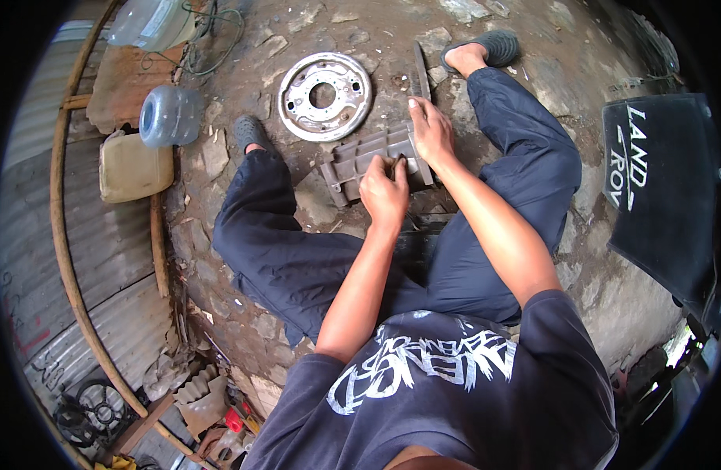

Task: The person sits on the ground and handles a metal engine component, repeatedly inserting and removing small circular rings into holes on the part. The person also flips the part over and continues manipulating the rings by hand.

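On the ground between my legs lies a grey-brown ribbed housing, box-shaped with flanged edges. My left hand is closed at its near face, thumb and forefinger pinched together; whatever they hold is hidden. At the right end of the housing my right hand has its fingers curled. A long flat dark metal blade runs away from just behind this hand; its near end is hidden, and I cannot tell whether the fingers grip it. Just beyond the housing sits a round silver metal plate with a hole in its centre.
My two legs frame the stony dirt ground. Along the left are a clear water jug, a yellowish jerrycan and a curved wooden pole before corrugated sheets. A black lettered mudflap-like sheet hangs at the right.
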Demonstrator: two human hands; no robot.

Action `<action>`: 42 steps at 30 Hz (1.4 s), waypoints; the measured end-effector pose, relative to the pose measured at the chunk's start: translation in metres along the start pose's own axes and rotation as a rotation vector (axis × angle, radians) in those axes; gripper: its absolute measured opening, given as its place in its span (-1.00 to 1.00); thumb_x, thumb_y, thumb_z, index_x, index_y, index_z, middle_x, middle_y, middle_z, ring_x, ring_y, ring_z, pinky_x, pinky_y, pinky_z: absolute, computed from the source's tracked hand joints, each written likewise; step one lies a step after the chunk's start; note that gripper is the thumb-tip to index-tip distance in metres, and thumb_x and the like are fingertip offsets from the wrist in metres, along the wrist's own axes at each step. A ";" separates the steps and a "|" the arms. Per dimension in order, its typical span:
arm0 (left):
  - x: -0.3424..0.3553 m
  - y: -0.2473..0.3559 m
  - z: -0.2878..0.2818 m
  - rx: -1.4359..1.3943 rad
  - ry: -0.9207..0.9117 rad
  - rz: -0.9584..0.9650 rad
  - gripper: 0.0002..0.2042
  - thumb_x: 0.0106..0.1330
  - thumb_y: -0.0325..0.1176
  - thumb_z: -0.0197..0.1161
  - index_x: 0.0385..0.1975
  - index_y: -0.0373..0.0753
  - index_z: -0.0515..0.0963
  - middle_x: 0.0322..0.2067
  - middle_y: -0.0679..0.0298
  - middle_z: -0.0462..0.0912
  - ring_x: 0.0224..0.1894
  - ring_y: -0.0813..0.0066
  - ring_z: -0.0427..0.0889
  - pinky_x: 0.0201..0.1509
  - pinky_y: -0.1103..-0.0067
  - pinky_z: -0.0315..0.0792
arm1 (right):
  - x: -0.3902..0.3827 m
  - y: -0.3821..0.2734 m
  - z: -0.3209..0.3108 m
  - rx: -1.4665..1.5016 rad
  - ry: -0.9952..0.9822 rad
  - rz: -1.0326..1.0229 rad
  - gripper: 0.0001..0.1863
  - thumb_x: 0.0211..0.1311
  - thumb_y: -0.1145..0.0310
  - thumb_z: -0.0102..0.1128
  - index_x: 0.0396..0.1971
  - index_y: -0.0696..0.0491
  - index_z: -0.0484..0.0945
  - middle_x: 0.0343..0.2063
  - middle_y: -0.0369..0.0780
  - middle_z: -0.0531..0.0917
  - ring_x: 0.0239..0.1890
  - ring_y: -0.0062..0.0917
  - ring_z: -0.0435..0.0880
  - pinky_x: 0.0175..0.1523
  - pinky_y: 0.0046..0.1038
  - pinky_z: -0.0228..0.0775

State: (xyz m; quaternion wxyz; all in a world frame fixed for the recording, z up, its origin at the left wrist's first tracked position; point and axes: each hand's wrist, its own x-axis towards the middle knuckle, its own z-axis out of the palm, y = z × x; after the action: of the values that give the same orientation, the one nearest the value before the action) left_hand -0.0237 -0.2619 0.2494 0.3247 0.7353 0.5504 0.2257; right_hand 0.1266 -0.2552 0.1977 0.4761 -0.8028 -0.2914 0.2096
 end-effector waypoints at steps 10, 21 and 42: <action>-0.002 0.002 0.005 -0.079 -0.064 -0.038 -0.77 0.29 -0.30 0.50 -0.26 -0.35 0.68 -0.41 -0.04 0.76 -0.32 0.01 0.78 -0.14 0.28 0.57 | 0.001 0.001 0.000 -0.063 -0.011 -0.027 -0.48 0.62 -0.06 -0.06 0.11 0.04 0.67 0.04 0.00 0.74 0.15 -0.03 0.66 0.32 -0.11 0.38; -0.020 0.001 0.016 -0.075 -0.010 -0.094 -0.80 0.32 -0.34 0.48 -0.21 -0.34 0.70 -0.35 -0.03 0.76 -0.28 -0.03 0.77 -0.14 0.28 0.58 | 0.001 0.003 0.001 -0.082 0.008 -0.032 -0.47 0.63 -0.08 -0.09 0.06 0.04 0.70 -0.04 0.02 0.75 0.08 0.00 0.67 0.29 -0.06 0.37; -0.038 -0.004 0.022 -0.275 -0.003 -0.155 -0.73 0.37 -0.26 0.49 -0.15 -0.37 0.78 -0.35 0.11 0.83 -0.32 0.49 0.74 -0.10 0.48 0.58 | 0.001 0.001 0.001 -0.135 -0.006 -0.041 -0.46 0.63 -0.07 -0.11 -0.03 0.06 0.72 -0.12 0.02 0.74 0.04 -0.01 0.66 0.26 -0.04 0.35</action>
State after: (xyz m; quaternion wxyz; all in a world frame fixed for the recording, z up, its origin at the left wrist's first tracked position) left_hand -0.0222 -0.3030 0.2322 0.4396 0.6395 0.5691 0.2719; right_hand 0.1277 -0.2545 0.1962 0.4243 -0.8263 -0.3227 0.1820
